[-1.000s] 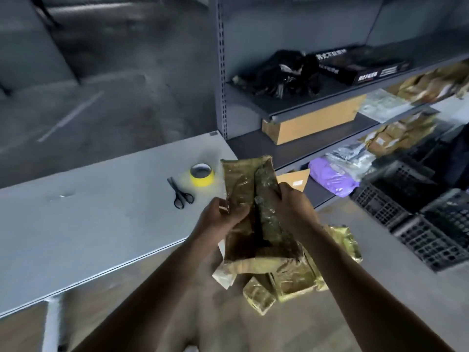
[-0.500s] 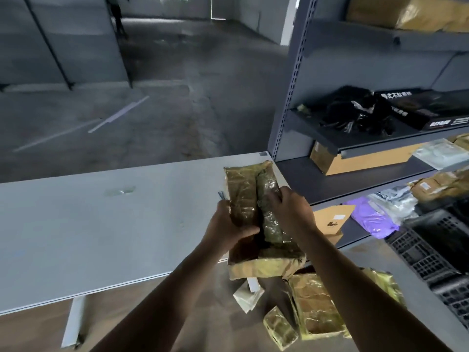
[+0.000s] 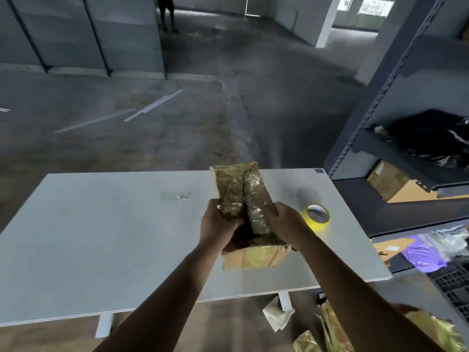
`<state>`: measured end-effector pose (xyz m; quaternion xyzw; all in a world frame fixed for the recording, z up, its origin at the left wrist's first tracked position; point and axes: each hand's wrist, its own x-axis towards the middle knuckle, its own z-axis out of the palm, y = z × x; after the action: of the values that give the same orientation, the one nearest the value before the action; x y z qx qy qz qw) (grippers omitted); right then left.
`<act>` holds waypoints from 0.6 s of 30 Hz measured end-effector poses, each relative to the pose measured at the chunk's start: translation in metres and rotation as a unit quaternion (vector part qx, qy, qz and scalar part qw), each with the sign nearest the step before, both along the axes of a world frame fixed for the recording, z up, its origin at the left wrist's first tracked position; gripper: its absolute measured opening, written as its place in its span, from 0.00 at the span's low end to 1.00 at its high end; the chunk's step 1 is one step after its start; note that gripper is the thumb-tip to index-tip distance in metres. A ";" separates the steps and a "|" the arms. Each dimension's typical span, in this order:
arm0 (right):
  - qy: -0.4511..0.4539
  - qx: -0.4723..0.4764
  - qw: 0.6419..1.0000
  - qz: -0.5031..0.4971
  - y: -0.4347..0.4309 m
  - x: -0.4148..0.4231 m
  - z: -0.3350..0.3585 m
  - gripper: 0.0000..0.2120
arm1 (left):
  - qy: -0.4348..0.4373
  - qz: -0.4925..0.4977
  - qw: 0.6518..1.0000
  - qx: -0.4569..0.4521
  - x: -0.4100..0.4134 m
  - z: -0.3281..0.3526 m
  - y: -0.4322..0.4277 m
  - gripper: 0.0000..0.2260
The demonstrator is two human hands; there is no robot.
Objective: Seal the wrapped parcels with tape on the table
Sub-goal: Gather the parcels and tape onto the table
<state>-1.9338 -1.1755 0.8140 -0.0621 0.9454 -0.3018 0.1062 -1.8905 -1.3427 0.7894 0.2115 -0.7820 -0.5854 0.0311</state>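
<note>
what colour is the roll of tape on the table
Yellow. The tape roll shows in the head view, lying on the table just right of the right hand.

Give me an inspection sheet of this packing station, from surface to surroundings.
Surface: grey table, a clear smear near its far edge.
Job's things: gold-wrapped parcel held upright over the table; yellow tape roll lying flat to its right.
Clutter: more gold parcels and a white packet on the floor.
Hands: left hand and right hand both grip the parcel.
Cables: nothing seen.
Surroundings: stocked metal shelving at right.
</note>
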 end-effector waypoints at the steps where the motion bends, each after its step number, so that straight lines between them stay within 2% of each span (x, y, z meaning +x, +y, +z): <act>1: -0.012 0.002 1.000 0.009 -0.010 -0.003 -0.005 0.22 | 0.003 0.013 1.000 0.006 -0.003 -0.002 -0.012 0.22; 7: 0.005 -0.012 0.997 0.076 -0.089 -0.039 -0.017 0.21 | -0.015 0.083 0.996 0.030 -0.022 -0.005 -0.086 0.20; 14: -0.049 -0.035 0.989 0.133 -0.185 -0.092 -0.034 0.28 | -0.034 0.175 0.983 0.028 -0.043 0.001 -0.164 0.18; 18: -0.058 -0.032 0.984 0.163 -0.233 -0.106 -0.037 0.27 | -0.030 0.208 0.977 0.036 -0.044 0.000 -0.205 0.16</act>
<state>-2.0395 -1.4082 0.7770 -0.2011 0.9045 -0.3139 0.2069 -1.9343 -1.5481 0.7895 0.3881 -0.7000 -0.5872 0.1209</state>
